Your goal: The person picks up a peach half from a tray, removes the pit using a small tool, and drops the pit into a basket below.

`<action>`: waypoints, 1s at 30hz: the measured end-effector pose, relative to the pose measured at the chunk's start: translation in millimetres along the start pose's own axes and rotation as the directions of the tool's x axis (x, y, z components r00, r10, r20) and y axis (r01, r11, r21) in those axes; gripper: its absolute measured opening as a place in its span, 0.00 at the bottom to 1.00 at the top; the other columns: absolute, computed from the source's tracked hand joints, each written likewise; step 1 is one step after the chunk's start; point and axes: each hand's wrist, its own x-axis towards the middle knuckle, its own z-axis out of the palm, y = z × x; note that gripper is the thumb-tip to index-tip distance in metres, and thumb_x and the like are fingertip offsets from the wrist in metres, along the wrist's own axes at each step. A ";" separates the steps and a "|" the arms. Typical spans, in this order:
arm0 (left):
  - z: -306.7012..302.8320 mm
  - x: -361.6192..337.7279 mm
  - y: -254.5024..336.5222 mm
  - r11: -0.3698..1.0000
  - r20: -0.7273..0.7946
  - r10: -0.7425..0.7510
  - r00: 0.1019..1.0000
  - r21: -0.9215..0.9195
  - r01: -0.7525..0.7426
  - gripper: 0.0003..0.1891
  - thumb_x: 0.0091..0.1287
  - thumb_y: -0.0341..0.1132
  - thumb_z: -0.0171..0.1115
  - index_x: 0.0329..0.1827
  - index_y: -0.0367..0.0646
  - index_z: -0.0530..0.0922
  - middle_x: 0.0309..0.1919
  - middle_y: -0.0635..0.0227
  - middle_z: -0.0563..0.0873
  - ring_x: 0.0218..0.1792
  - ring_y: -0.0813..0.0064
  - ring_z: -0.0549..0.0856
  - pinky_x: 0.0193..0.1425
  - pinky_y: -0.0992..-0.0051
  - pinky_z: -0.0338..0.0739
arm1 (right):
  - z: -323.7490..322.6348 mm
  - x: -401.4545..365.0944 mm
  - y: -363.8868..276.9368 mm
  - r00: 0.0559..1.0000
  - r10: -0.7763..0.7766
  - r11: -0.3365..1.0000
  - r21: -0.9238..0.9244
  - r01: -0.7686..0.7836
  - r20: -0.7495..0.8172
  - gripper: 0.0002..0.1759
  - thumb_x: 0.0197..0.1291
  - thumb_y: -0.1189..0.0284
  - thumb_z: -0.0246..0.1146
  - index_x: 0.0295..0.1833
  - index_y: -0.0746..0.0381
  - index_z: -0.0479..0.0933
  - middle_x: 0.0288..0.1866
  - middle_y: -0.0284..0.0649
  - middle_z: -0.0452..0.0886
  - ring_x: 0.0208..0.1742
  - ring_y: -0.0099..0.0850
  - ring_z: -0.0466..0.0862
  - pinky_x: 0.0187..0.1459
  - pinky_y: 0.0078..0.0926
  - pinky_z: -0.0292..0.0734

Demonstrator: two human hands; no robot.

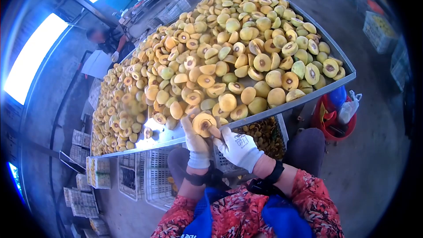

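Probably for visibility, left hand (195,142) grips fruit half (202,122) cut-face up; right hand (238,146) narrowed at its edge, hold unclear. Desk rim (317,92) likely stops the pile (208,69) rolling off.

Heaped fruit halves (233,53) on a table (304,96) spanning the frame's centre.
At the table's lower edge, a half fruit (202,119) in the left hand (195,143), the right hand (238,146) to its right; below, a crate of fruit pieces (283,133); at right, a bucket (318,125) with a bag (349,108) in it; at lower left, crates (84,202); at upper left, a person (120,43) beyond the table.
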 end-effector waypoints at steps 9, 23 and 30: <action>-14.6 0.9 -6.8 0.967 -0.032 0.072 0.997 0.247 -0.062 0.28 0.76 0.57 0.40 0.56 0.37 0.70 0.46 0.54 0.81 0.40 0.63 0.84 0.46 0.68 0.83 | 6.3 1.2 10.8 0.994 -0.100 0.995 -0.013 0.100 0.052 0.21 0.69 0.54 0.52 0.48 0.63 0.67 0.29 0.55 0.82 0.33 0.54 0.84 0.34 0.50 0.77; -35.9 -3.1 19.9 0.820 0.259 -0.135 0.956 0.571 -0.039 0.27 0.79 0.53 0.38 0.56 0.36 0.72 0.48 0.59 0.81 0.46 0.73 0.81 0.46 0.76 0.79 | 3.8 0.3 23.1 0.984 -0.085 0.987 -0.120 0.104 0.154 0.22 0.69 0.52 0.52 0.45 0.63 0.69 0.33 0.53 0.83 0.36 0.50 0.85 0.33 0.48 0.77; -54.2 -14.7 -25.8 0.570 0.326 0.435 0.839 0.622 -0.537 0.28 0.78 0.47 0.38 0.70 0.34 0.62 0.63 0.54 0.73 0.61 0.64 0.75 0.67 0.66 0.68 | 14.1 -9.9 2.7 0.911 0.051 0.624 0.699 -0.349 0.410 0.23 0.70 0.56 0.54 0.55 0.66 0.71 0.41 0.52 0.81 0.46 0.46 0.83 0.46 0.42 0.75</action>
